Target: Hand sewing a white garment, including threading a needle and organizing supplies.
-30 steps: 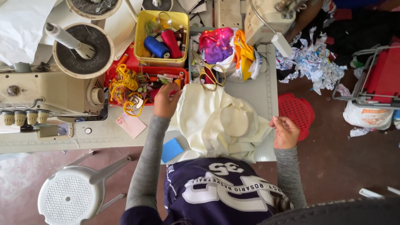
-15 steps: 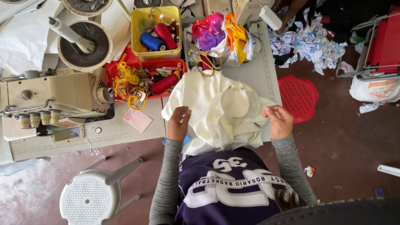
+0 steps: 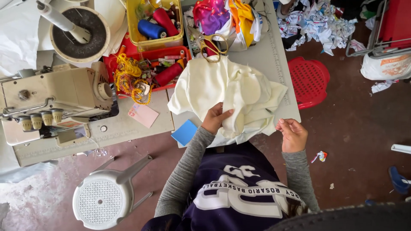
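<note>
A heap of cream fabric lies on the grey sewing table in front of me. My left hand grips a fold at the heap's near side, fingers closed over the cloth. At the heap's near right corner, my right hand pinches the fabric edge just past the table's front edge. Gold-handled scissors rest at the far edge of the fabric. A blue card lies on the table left of my left wrist.
A beige sewing machine stands at left. A red tray and a yellow box hold thread spools and yellow cord. Coloured cloth is piled behind. A white stool and a red stool stand on the floor.
My left hand left the thread tray and came down onto the near fold of the fabric. My right hand stayed at the fabric's right edge. The view moved closer.
</note>
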